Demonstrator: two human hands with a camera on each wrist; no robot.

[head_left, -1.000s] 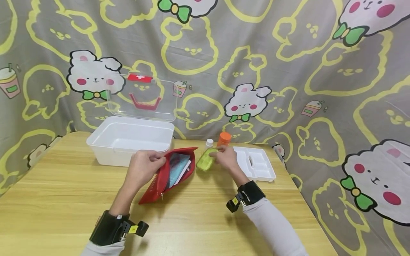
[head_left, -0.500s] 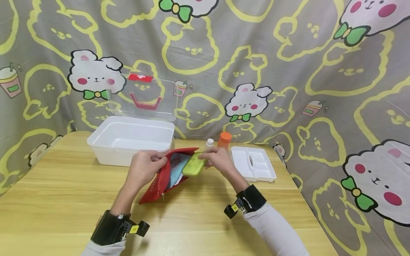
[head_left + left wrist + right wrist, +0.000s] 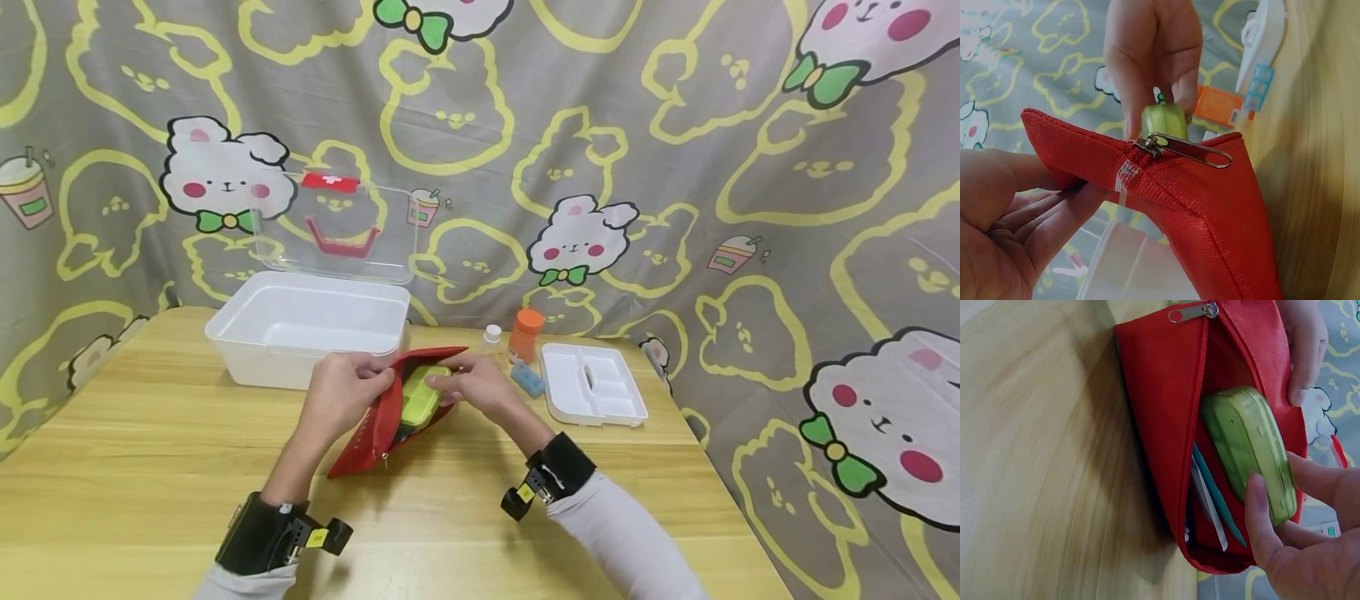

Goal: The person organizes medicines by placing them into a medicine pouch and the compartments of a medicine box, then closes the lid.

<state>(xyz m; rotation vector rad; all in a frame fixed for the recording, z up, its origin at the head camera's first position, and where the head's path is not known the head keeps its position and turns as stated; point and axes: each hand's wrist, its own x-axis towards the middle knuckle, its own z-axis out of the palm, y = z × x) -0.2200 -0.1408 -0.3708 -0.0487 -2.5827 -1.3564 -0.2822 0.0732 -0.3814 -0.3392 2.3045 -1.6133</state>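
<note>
My left hand [image 3: 341,392] pinches one side of a red zippered pouch [image 3: 365,442], whose mouth stands open towards the right. A translucent yellow-green plastic case [image 3: 1250,450] is gripped between the thumb and fingers of my right hand [image 3: 480,387]. Most of the case is inside the pouch mouth, at a tilt. Beside it in the right wrist view, flat white and teal packets [image 3: 1213,500] stand in the pouch. A metal zipper pull [image 3: 1191,149] hangs at the near end of the opening. The pouch's bottom is hidden.
A white box [image 3: 262,367] with a raised clear lid [image 3: 390,225] stands behind the pouch at left. To the right are a white-capped bottle [image 3: 492,335], an orange bottle [image 3: 525,337], a small blue pill box [image 3: 528,379] and a white divided tray [image 3: 566,383].
My right hand has carried the green case leftwards from beside the bottles into the pouch mouth. The blue pill box has come into sight. My left hand keeps its place on the pouch.
</note>
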